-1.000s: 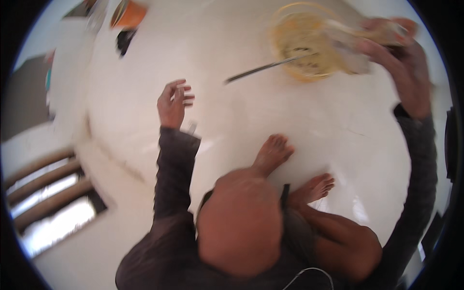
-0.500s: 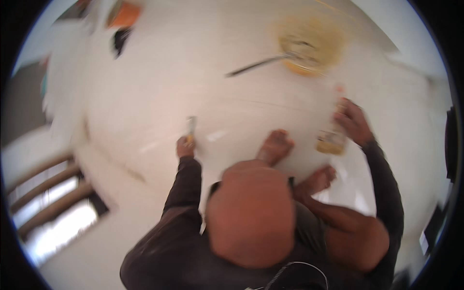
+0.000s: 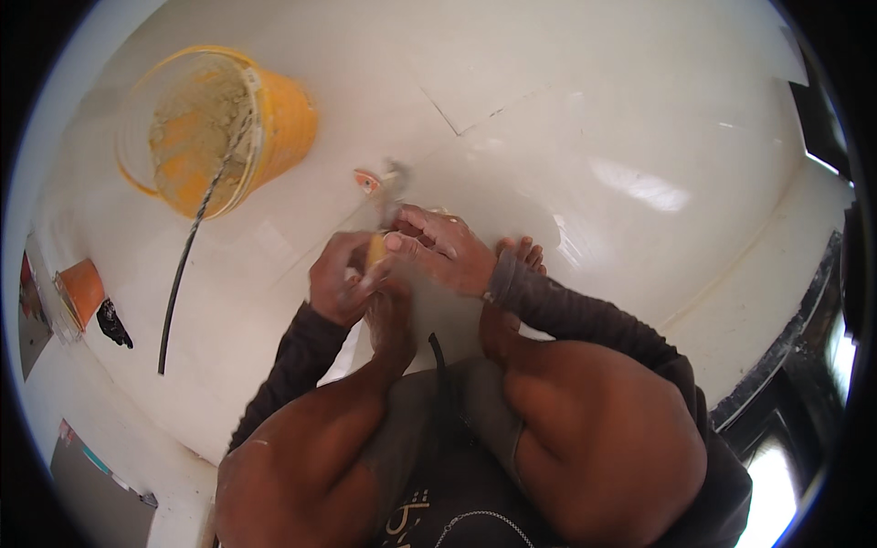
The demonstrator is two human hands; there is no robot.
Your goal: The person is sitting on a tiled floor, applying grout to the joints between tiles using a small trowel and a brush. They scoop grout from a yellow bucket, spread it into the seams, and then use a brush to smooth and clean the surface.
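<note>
Likely mid-handling: pinched yellow handle (image 3: 376, 251) in left hand (image 3: 338, 281), right of bucket (image 3: 288, 110). Couldn't tell right hand's (image 3: 448, 251) pinch; probably needed steadiness next.

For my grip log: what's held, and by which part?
Left hand: a yellow-handled tool, by the handle. Right hand: blur leaves its hold unclear.

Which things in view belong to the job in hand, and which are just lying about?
In the job:
- Left hand, holding a yellow-handled tool
- Right hand, close by; its grip is unclear
- Blurred item with a red patch, beyond the hands
- Probably yellow bucket, paste, dark rod

Apparently lying about:
- Orange container
- Black crumpled item
</note>
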